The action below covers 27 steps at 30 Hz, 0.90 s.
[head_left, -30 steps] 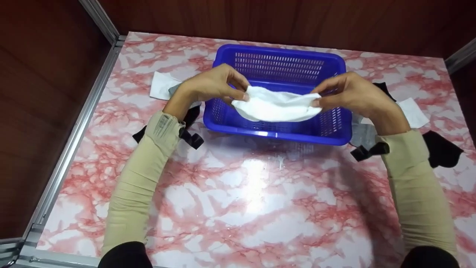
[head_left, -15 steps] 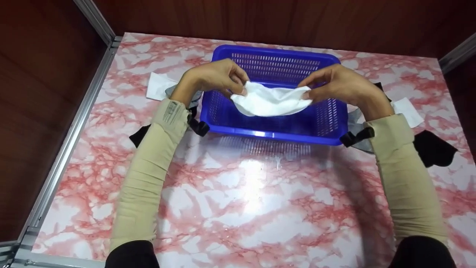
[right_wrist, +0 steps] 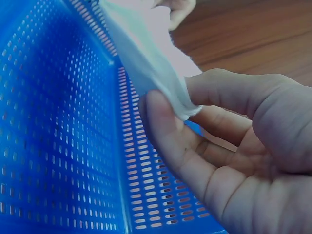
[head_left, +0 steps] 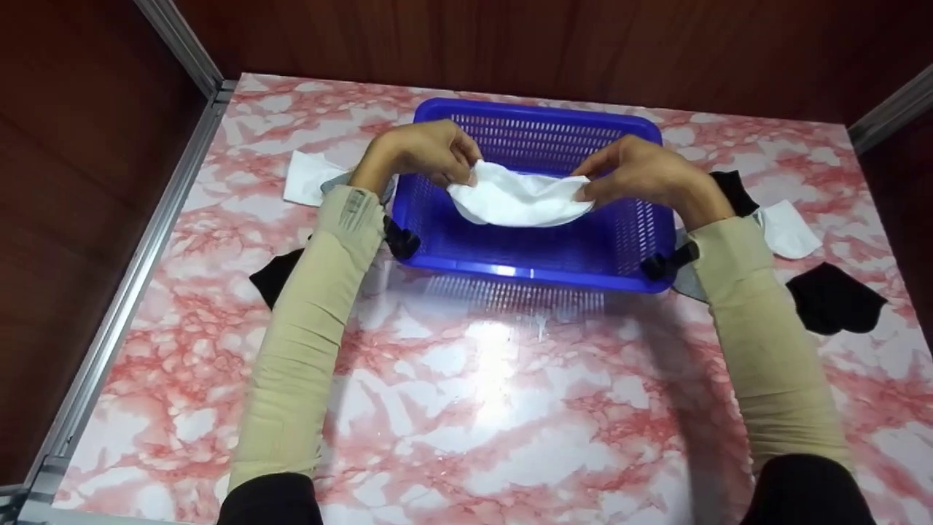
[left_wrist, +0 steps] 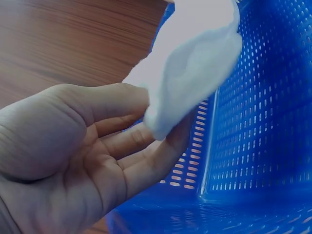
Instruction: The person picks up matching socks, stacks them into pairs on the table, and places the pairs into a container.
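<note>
A white sock point(head_left: 517, 198) is stretched between both hands over the blue plastic basket point(head_left: 536, 271), sagging in the middle. My left hand point(head_left: 431, 154) pinches one end between thumb and fingers, close-up in the left wrist view, where the white cloth point(left_wrist: 190, 68) folds over the fingertips. The other end is pinched by my right hand point(head_left: 641, 173); in the right wrist view its thumb and index finger meet on the fabric point(right_wrist: 146, 58). Below the sock, the basket's inside shows bare blue plastic with slotted walls.
Left of the basket lie a white cloth piece point(head_left: 310, 177), a grey one point(head_left: 334, 186) and a black one point(head_left: 277, 277). On the right are a white piece point(head_left: 789, 230), a black sock-like piece point(head_left: 836, 299) and another black one point(head_left: 735, 193). Dark wooden panels point(head_left: 525, 44) border the marbled table point(head_left: 466, 408).
Both hands keep their pinch on the white sock. The right hand has moved left toward the left hand, so the sock is stretched less wide. The camera view has shifted slightly.
</note>
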Tool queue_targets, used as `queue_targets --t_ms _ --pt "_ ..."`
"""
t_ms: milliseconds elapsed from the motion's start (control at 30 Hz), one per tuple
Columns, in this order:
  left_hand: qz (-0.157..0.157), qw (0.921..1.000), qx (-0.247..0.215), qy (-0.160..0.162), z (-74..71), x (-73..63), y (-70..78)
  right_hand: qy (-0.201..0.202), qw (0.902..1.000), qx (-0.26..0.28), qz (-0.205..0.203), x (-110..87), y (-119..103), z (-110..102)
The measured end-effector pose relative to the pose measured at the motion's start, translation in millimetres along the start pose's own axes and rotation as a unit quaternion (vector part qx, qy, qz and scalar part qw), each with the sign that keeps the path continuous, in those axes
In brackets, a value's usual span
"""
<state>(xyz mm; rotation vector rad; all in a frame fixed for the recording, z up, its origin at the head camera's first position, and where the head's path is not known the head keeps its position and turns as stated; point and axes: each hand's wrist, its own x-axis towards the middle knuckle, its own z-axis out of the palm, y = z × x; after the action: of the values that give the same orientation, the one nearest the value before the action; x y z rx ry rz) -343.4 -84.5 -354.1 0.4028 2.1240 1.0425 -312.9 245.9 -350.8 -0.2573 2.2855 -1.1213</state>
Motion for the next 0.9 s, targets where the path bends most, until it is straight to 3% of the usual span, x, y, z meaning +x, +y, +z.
queue_targets --t_ms 267,500,700,900 --pt "-0.032 0.9993 0.016 -0.008 1.9 12.6 2.9 -0.005 0.9987 -0.039 0.032 19.2 3.8 1.2" --pt "-0.067 0.9971 0.031 -0.020 4.9 26.3 3.9 -0.035 0.9952 -0.086 0.032 38.3 8.6 5.5" --pt "-0.104 0.9913 0.072 -0.037 8.2 37.3 6.1 -0.036 0.9935 -0.102 0.035 44.7 12.2 9.2" --pt "-0.140 0.9843 0.084 -0.066 12.6 46.4 8.6 -0.068 0.9843 -0.161 0.025 47.4 14.8 9.3"
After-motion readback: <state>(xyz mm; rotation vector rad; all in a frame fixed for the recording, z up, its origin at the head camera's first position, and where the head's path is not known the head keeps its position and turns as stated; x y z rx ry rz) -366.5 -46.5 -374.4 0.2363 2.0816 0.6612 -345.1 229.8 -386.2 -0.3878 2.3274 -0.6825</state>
